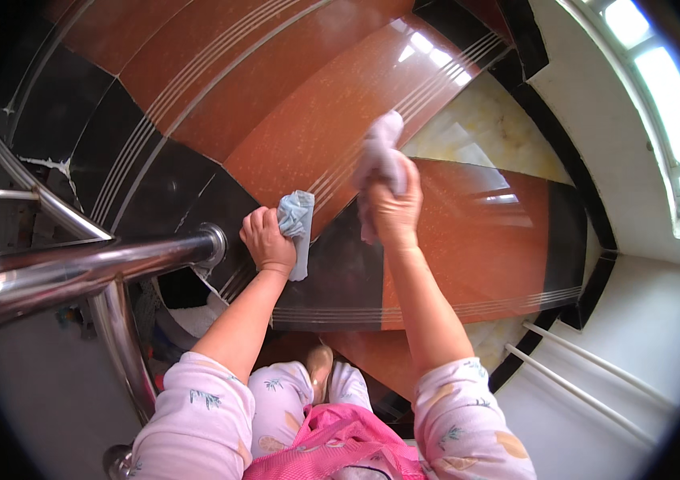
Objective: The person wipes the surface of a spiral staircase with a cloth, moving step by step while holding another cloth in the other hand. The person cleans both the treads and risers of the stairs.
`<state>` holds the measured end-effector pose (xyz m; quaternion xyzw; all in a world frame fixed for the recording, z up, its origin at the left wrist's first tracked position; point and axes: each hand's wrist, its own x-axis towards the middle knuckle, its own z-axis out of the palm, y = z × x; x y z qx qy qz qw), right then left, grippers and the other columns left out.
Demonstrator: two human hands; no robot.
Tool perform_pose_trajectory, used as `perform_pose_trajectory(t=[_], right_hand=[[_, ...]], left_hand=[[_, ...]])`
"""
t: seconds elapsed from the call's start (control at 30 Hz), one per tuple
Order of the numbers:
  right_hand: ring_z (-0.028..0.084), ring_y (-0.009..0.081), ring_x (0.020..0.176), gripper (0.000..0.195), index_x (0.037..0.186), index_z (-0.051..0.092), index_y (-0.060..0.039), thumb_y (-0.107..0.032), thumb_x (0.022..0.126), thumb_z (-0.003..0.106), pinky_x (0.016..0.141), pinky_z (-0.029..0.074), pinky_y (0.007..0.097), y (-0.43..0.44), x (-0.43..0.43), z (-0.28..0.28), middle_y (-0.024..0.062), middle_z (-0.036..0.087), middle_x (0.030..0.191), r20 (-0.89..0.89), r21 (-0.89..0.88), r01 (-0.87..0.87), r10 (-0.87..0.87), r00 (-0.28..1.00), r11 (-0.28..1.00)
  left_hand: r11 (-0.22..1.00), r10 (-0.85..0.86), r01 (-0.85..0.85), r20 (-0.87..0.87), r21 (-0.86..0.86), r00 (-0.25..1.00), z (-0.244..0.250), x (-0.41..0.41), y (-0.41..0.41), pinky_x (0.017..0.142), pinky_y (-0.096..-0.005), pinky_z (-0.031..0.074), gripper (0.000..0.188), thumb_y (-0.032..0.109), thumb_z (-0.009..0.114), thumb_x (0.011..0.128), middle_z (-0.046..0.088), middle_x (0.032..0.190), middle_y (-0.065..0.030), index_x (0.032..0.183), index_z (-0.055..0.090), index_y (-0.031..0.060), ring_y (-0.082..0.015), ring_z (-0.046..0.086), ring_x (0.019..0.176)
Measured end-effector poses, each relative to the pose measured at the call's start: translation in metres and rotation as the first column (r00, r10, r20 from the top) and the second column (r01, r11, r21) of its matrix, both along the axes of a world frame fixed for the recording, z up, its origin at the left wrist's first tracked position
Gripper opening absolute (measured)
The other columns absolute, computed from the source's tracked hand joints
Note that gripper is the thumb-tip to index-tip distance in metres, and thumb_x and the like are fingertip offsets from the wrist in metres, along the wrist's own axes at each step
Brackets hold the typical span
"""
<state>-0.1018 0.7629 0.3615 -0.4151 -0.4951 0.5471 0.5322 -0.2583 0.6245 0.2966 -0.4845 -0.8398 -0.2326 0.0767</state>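
My right hand (pixel 397 204) grips a bunched lilac cloth (pixel 381 141), somewhat blurred, over a tiled stair step. One end of the cloth sticks out beyond my fingers, and another part hangs below my palm. In my left hand (pixel 268 237) is a crumpled pale blue cloth or wipe (pixel 295 215), with a flat strip of it hanging past my wrist. That hand is by the step's black tile border (pixel 340 276), close to the railing's base. Orange-brown tiles (pixel 466 240) make up most of the step, and its edge carries thin pale grooves.
A thick polished metal railing (pixel 106 264) comes in from the left and meets the stairs at a round flange (pixel 214 245). More steps (pixel 184 78) rise ahead. On the right are a white wall (pixel 634 198), a bright window (pixel 670 102) and two white pipes (pixel 592 384).
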Motion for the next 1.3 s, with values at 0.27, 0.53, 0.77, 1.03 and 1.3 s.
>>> perform_pose_trajectory(t=[0.27,0.53,0.77,1.03,1.3], right_hand=[[0.029,0.0309,0.133,0.066,0.132,0.051,-0.0238,-0.039,0.069,0.064,0.106,0.022,0.0495,0.071,-0.022,-0.025,0.0048,0.038,0.142,0.978,0.164,-0.658,-0.034,0.206,0.735],[0.007,0.0422,0.143,0.070,0.148,0.027,-0.0265,-0.051,0.086,0.046,0.107,0.008,0.0669,0.213,-0.062,-0.028,0.0117,0.008,0.158,0.997,-0.038,-0.160,0.049,0.065,0.986],[0.012,0.0416,0.142,0.069,0.138,0.045,-0.0300,-0.040,0.073,0.066,0.111,0.011,0.0643,0.070,-0.101,-0.017,0.0097,0.020,0.155,0.957,-0.079,-0.831,0.275,0.092,0.550],[-0.001,0.0357,0.145,0.067,0.142,0.038,-0.0350,-0.052,0.080,0.059,0.112,0.002,0.0611,0.145,-0.078,0.007,0.0038,0.011,0.158,0.918,-0.297,-0.774,0.389,-0.070,0.560],[-0.005,0.0379,0.144,0.074,0.142,0.038,-0.0309,-0.056,0.077,0.061,0.107,-0.003,0.0691,0.182,-0.112,0.002,0.0095,0.010,0.158,0.856,-0.406,-0.647,0.517,-0.021,0.646]], left_hand=[[0.998,0.031,-0.030,0.029,-0.059,0.999,0.000,-0.003,-0.002,0.094,-0.0484,0.033,0.026,0.024,0.060,0.076,0.053,0.110,-0.0070,0.098,0.055,0.0099,-0.0306,0.048,0.108],[0.996,-0.028,0.032,0.058,-0.080,0.998,0.007,-0.001,0.008,0.096,-0.0505,0.030,0.031,0.020,0.062,0.077,0.050,0.114,-0.0075,0.104,0.052,0.0098,-0.0314,0.046,0.112],[0.986,0.003,0.013,0.091,-0.168,0.996,0.011,-0.005,0.006,0.097,-0.0512,0.029,0.030,0.014,0.062,0.074,0.050,0.116,-0.0075,0.102,0.054,0.0110,-0.0312,0.043,0.117],[0.769,-0.607,0.527,0.158,0.360,0.779,0.163,-0.053,0.162,0.091,-0.0476,0.040,0.036,0.026,0.065,0.080,0.059,0.106,-0.0126,0.108,0.054,0.0070,-0.0338,0.055,0.104],[0.852,-0.522,0.496,-0.189,-0.169,0.832,0.214,-0.132,0.359,0.107,-0.0520,0.021,0.044,0.020,0.058,0.080,0.046,0.139,-0.0080,0.124,0.060,0.0203,-0.0323,0.034,0.133]])
